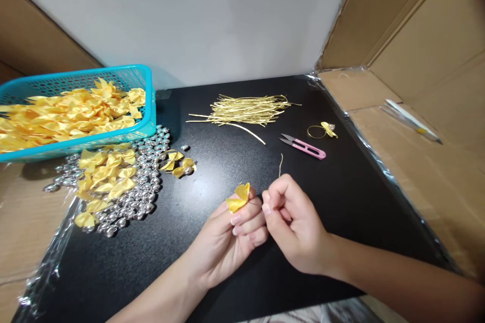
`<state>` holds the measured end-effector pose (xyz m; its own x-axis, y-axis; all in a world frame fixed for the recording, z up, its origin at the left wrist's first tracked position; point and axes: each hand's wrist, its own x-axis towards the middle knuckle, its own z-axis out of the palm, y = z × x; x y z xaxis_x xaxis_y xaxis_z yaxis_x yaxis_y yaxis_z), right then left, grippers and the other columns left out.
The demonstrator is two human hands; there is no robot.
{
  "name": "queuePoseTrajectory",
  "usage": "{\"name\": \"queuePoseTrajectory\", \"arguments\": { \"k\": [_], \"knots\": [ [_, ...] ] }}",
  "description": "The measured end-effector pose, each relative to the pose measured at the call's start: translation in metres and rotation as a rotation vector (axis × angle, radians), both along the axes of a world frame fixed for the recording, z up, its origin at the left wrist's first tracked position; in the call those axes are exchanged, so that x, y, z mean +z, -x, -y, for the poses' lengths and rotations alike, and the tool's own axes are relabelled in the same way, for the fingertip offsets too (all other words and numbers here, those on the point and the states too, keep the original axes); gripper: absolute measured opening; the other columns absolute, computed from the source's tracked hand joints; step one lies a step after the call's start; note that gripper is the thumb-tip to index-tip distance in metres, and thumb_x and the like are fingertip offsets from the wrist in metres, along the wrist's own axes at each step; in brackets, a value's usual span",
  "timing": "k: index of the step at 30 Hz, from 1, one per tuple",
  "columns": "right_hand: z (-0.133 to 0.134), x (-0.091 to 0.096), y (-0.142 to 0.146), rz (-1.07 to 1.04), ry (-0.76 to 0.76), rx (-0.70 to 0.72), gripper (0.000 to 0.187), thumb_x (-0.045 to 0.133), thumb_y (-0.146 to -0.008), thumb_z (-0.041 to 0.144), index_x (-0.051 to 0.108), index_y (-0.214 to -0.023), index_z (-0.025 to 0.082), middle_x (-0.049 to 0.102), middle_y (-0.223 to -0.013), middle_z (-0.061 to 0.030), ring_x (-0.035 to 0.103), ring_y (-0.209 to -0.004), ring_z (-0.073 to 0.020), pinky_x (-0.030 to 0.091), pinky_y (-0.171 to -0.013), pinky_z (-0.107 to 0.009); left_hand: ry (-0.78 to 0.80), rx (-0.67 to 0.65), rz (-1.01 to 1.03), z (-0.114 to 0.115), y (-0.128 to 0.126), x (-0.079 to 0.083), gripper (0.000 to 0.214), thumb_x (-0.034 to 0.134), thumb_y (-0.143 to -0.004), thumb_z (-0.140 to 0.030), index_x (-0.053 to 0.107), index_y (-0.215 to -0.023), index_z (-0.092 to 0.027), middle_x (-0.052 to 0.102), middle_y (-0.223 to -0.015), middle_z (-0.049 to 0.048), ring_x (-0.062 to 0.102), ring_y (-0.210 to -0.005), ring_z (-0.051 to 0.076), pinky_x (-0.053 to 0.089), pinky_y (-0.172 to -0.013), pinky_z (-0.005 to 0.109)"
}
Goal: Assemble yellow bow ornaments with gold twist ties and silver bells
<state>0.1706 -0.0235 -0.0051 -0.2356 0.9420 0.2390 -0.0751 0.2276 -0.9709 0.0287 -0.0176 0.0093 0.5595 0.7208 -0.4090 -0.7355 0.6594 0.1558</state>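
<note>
Bow, yellow folded satiny ribbon (236,205): pinched in left hand (231,234) above black bench (337,192) | right hand (297,229): curled around thin gold strand (281,165) | risk: bow slips if left pinch loosens.

A satiny yellow ribbon bow (238,200), lobes flared, sits tilted in the left hand (235,229) above the desk (348,202), between its side edges. A thin gold strand (281,165), slightly bent, sticks out of the right hand (297,232) toward the far edge.

Wht tool (411,120) on cardbd (386,139), blk tbl (348,202)
</note>
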Motion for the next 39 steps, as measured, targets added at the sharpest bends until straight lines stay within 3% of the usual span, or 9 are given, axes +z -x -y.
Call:
{"name": "queuePoseTrajectory", "arguments": {
  "k": [25,39],
  "knots": [
    [0.0017,0.0028,0.0015,0.025,0.056,-0.048,0.024,0.045,-0.083,0.001,0.036,-0.081,0.023,0.037,-0.064,0.0083,0.033,-0.045,-0.0043,0.026,-0.04,-0.015,-0.088,-0.007,-0.122,-0.0016,-0.0042,0.0012,0.025,0.075,-0.08,-0.013,0.051,-0.072,-0.014,0.037,-0.054,-0.0104,0.025,-0.046,0.002,0.038,-0.05,0.014],
    [0.0033,-0.0023,0.0,-0.03,0.059,-0.037,0.021,0.044,-0.086,0.003,0.038,-0.083,0.023,0.04,-0.067,0.0064,0.037,-0.049,-0.0062,0.03,-0.042,-0.015,-0.106,-0.015,-0.115,-0.0008,-0.0047,0.0002,0.026,0.073,-0.081,-0.013,0.049,-0.071,-0.014,0.035,-0.054,-0.0106,0.022,-0.047,0.003,0.036,-0.051,0.014]
  ]
}}
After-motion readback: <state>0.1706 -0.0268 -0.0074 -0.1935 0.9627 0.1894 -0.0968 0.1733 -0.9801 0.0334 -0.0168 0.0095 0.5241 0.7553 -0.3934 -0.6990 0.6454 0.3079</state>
